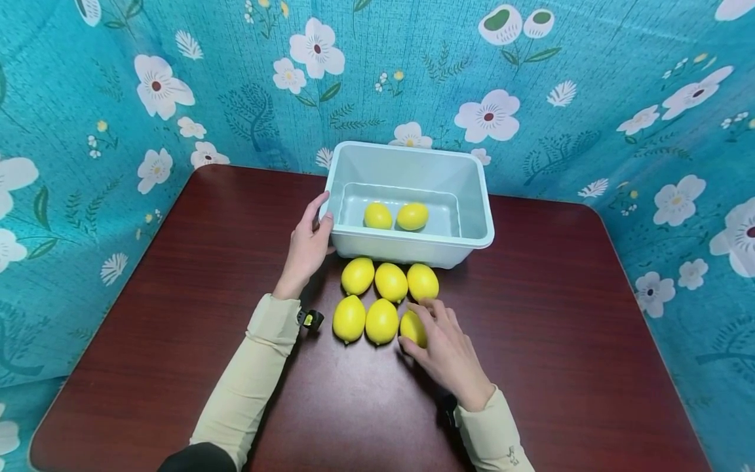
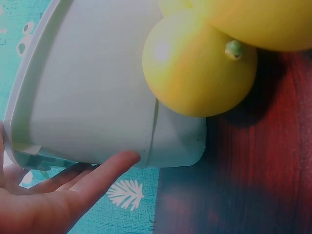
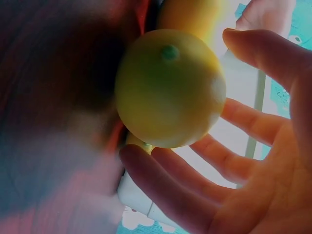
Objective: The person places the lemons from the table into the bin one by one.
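Observation:
A pale blue plastic bin [image 1: 407, 244] stands near the table's far edge, with two lemons [image 1: 377, 215] inside. My left hand [image 1: 308, 248] holds its left rim near the front corner; in the left wrist view, fingers [image 2: 109, 173] lie against the bin's outer wall [image 2: 92, 87]. Several lemons [image 1: 381, 321] form two rows in front of the bin. Around the front row's rightmost lemon [image 1: 413, 330] curve the spread fingers of my right hand [image 1: 444, 344]. The right wrist view shows this lemon [image 3: 170, 92] between thumb and fingers, with a gap at the thumb.
The dark red-brown table [image 1: 548, 314] extends on both sides of the bin. Blue flowered cloth [image 1: 377, 85] hangs behind it and along the sides. Lemons in the back row [image 1: 391, 282] sit close against the bin's front wall.

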